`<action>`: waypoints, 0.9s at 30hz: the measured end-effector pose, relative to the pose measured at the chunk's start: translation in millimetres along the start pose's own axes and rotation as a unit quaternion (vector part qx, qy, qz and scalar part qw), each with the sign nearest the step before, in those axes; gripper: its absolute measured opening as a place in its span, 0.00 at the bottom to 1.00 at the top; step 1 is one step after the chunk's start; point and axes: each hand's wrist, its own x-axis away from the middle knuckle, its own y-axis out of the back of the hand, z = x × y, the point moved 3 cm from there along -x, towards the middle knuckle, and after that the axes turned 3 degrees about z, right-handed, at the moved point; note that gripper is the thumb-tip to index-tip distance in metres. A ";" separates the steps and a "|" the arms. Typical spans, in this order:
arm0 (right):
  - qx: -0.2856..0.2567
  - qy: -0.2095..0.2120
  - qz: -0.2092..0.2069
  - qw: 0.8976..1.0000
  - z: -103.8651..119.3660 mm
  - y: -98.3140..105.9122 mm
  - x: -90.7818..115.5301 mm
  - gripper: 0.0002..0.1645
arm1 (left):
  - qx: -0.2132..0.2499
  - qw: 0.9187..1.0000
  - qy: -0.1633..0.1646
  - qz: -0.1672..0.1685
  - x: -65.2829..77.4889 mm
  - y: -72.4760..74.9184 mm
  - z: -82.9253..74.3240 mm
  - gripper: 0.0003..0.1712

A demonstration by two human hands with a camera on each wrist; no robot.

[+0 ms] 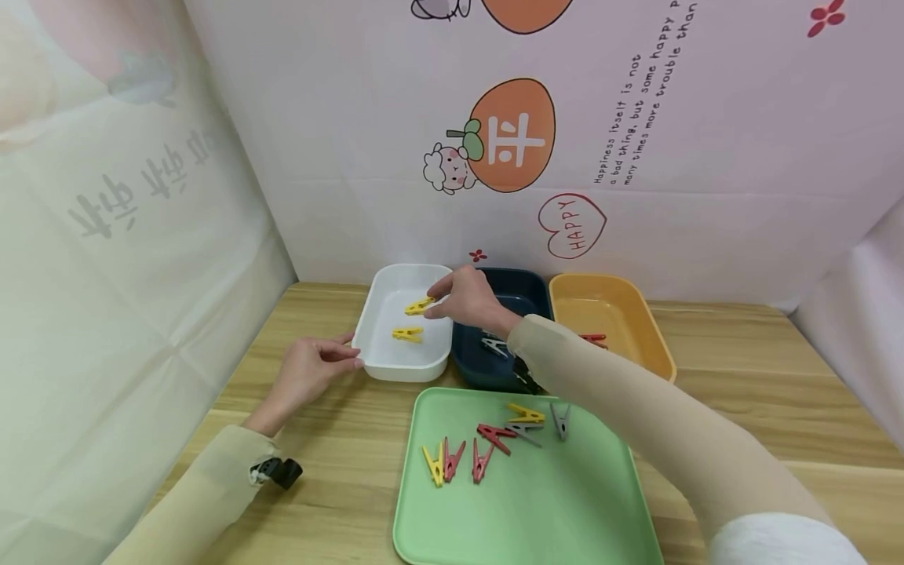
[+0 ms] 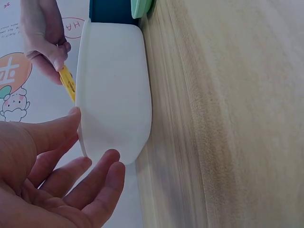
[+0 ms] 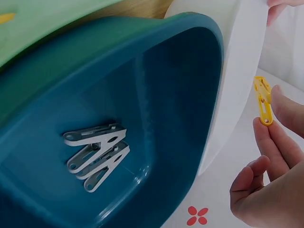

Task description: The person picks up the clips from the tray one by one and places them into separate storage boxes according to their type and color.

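Note:
My right hand (image 1: 472, 300) pinches a yellow clothespin (image 1: 420, 307) between thumb and fingertips, above the white bin (image 1: 404, 373). In the right wrist view, that clothespin (image 3: 263, 100) stands out against the pale cloth. Inside the white bin lies another yellow clothespin (image 1: 407, 334). My left hand (image 1: 308, 372) holds the bin's near left corner; in the left wrist view, its thumb touches the rim and other fingers (image 2: 105, 183) curl beside the end wall. Two grey clothespins (image 3: 97, 147) lie in the dark blue bin (image 3: 187, 95), which the right forearm partly covers in the head view.
A green tray (image 1: 537, 518) at the front bears several yellow, red and grey clothespins (image 1: 480, 461). The yellow-orange bin (image 1: 607, 294) stands on the right, with a red clothespin (image 1: 595, 339) partly hidden by the forearm. Behind the bins hangs a printed cloth (image 1: 353, 157).

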 end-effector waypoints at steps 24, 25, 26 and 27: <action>0.026 -0.016 0.009 0.999 2.9 -25.2 -28.5 0.19 | 0.018 1.000 0.003 0.013 -2.9 0.5 4.0 0.09; 0.026 -0.018 0.010 0.999 3.2 -25.7 -29.1 0.19 | 0.017 1.000 0.002 0.013 -3.2 0.6 3.8 0.09; 0.026 -0.020 0.009 0.999 3.3 -26.4 -29.9 0.19 | 0.016 1.000 0.001 0.012 -3.6 0.7 3.7 0.09; 0.024 -0.022 0.009 0.999 3.6 -27.1 -30.7 0.19 | 0.015 1.000 0.000 0.013 -4.2 0.9 3.5 0.09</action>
